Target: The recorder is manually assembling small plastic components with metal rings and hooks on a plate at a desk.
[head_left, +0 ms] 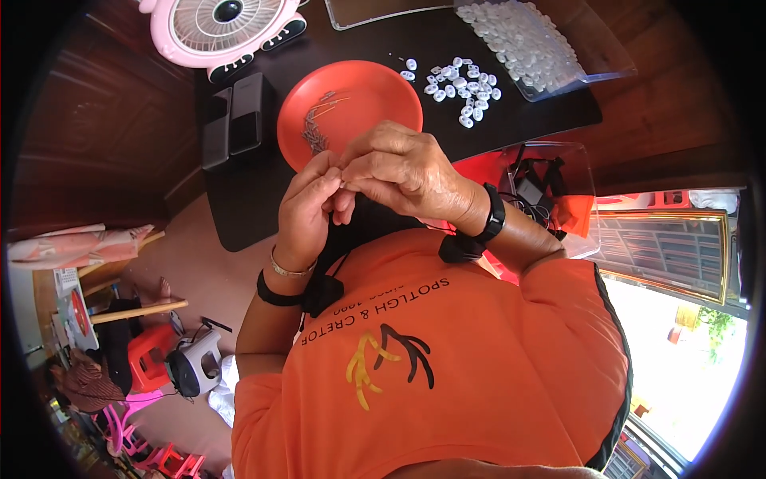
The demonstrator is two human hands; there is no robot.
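Hands, two: left hand [307, 211] and right hand [403, 172], thumbs and fingertips pressed together, tip to tip. Whatever may be pinched there is hidden; the view cannot tell.

Handling, as judged: left fingertips best kept steady, right thumb and forefinger making the small adjustments; meeting point best shifted forward over the plate, so that a dropped piece lands inside.

Plate, red, round [383, 104]: one, just beyond the fingers. Slim grey pieces [313, 132]: in the plate, ahead-left of the fingertips, too heaped to count.

White oval pieces, loose [467, 92]: roughly two dozen, some overlapping, ahead-right of the fingers. Clear tub [606, 60]: one, farther ahead-right, its white pieces [531, 48] uncountable.

Dark oblong cases [246, 120]: two, left of the fingers. Pink fan [227, 32]: one, far ahead-left.
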